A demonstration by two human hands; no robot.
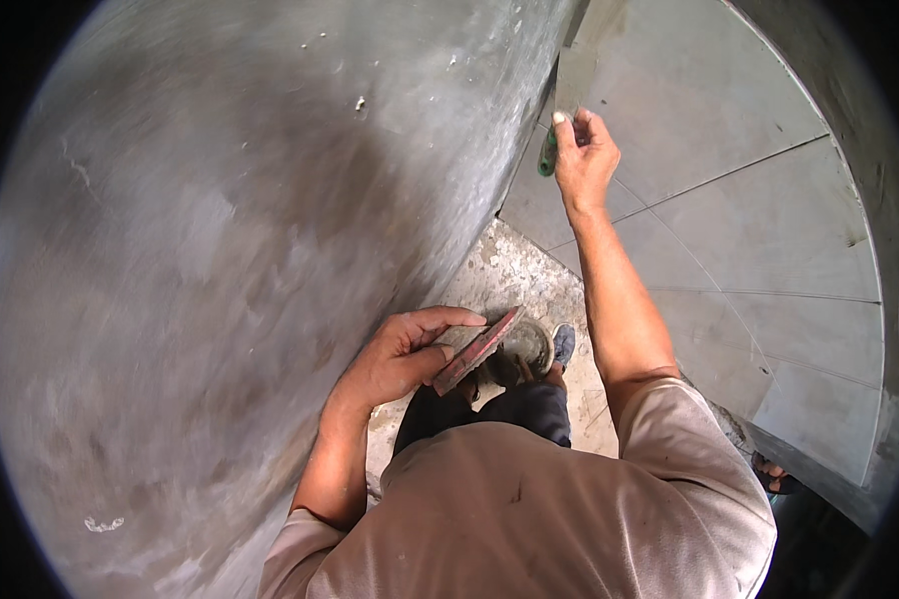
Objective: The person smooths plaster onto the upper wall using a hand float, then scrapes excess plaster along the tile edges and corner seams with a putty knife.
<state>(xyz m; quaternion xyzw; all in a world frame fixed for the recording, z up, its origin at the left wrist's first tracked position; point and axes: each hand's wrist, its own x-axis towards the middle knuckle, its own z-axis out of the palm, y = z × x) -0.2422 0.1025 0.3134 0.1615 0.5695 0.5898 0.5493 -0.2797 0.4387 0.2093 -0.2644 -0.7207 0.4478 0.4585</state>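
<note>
Standing close against a grey plastered wall (220, 250), the person held a flat red-edged board (477, 350) in the left hand (402, 351), fingers curled around its near edge and the thumb lying along the top. The board sat tilted, just in front of the body and above a round bucket (529, 344) on the rough concrete floor (514, 275), beside a grey shoe (563, 342). The right hand (584, 155) was raised far out to the right, closed around a green-handled tool (547, 155) whose working end touched the corner where the plastered wall met a wall of large grey tiles (749, 230). The blade itself was too small and hidden to make out.

Judging by this, the step in hand looked like working mortar into or along that corner joint, with the board serving as the supply. The next move would seem to call for a steady pass along the seam without smearing the tile faces, and keeping the board level enough that nothing slid off it.
</note>
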